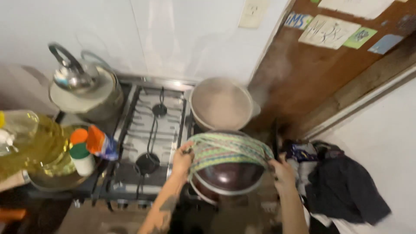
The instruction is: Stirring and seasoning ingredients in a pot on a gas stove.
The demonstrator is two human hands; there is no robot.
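One gas stove [149,130] fills the middle, with two bare burners showing on its grate. Three pots sit on or beside it: a lidded grey pot [93,97] with one kettle [69,73] perched on top at the back left, an open pot [222,104] of pale contents at the back right, and a dark pot [227,177] at the front right. Both hands grip the dark pot through one striped cloth [225,149] draped over its top (the cloth hides the rim): the left hand [182,159] closed on the cloth's left end, the right hand [282,173] closed on its right end. One large bottle of yellow oil [28,141] and two small containers stand left. One heap of dark clothes [342,186] lies right.
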